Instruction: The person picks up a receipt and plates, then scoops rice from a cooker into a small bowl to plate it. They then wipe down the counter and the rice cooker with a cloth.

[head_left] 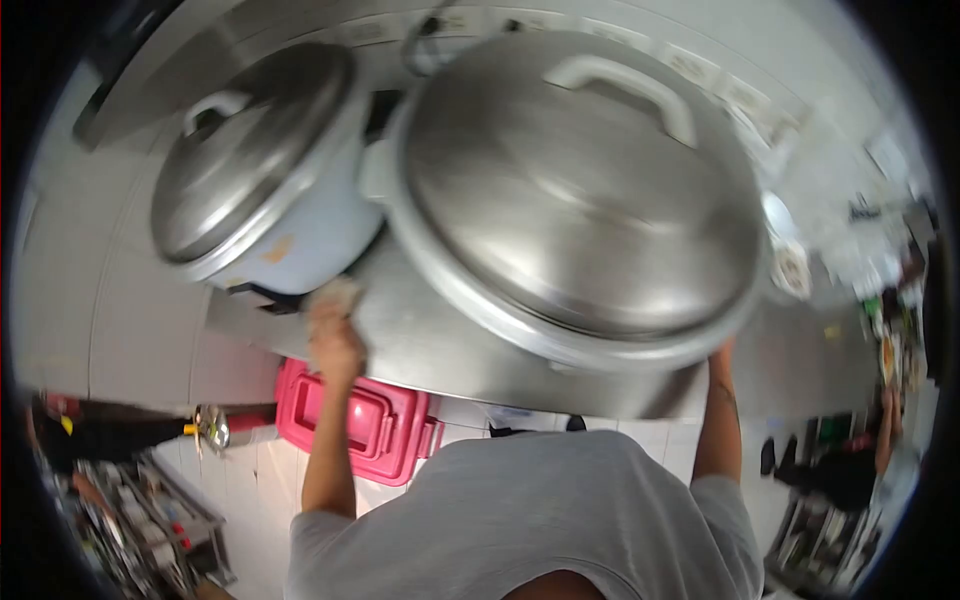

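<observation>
My left hand is closed on a pale cloth, slightly blurred, at the steel counter just below the smaller cooker. That cooker has a whitish body, an orange mark and a domed metal lid with a white handle. A much larger pot with a domed steel lid fills the centre and right. My right hand is at the lower right edge of this pot, mostly hidden by its rim, so its fingers cannot be seen.
A pink lidded bin stands under the counter's front edge at left. Wall sockets and a cable run behind the pots. Plastic bags and a bowl lie at right. Another person stands at far right, shelves at lower left.
</observation>
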Tool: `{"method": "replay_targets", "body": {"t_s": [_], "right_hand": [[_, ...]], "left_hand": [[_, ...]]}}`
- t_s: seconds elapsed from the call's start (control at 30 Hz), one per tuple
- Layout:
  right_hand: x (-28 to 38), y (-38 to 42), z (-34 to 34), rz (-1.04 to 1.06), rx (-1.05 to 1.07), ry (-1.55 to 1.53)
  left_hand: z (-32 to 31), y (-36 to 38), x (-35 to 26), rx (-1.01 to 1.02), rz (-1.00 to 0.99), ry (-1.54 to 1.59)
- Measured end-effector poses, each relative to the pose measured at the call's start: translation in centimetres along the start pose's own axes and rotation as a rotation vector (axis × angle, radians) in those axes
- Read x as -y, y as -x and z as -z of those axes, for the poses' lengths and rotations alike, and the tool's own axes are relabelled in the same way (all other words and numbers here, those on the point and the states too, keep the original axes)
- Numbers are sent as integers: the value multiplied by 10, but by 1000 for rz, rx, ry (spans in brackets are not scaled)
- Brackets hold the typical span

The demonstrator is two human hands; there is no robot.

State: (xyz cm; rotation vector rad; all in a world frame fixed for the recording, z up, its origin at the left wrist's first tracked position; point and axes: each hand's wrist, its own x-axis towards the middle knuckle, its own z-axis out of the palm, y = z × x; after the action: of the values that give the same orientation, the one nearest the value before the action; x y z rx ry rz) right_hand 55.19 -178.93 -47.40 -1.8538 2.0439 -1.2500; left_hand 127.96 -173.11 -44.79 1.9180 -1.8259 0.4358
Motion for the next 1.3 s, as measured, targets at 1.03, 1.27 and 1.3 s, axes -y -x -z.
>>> {"method": "replay_targets", "body": {"t_s": [1.03,1.27,1.3], "right_hand": [[17,-162,72,-874,56,-1075],[43,-128,142,-831,48,-1124],[43,-121,158,-843,41,-1104]], "left_hand": [[8,52,-539,444,-374,386],[-5,35,-578,478,-529,330],[-6,33,-585,478,-554,333]]}}
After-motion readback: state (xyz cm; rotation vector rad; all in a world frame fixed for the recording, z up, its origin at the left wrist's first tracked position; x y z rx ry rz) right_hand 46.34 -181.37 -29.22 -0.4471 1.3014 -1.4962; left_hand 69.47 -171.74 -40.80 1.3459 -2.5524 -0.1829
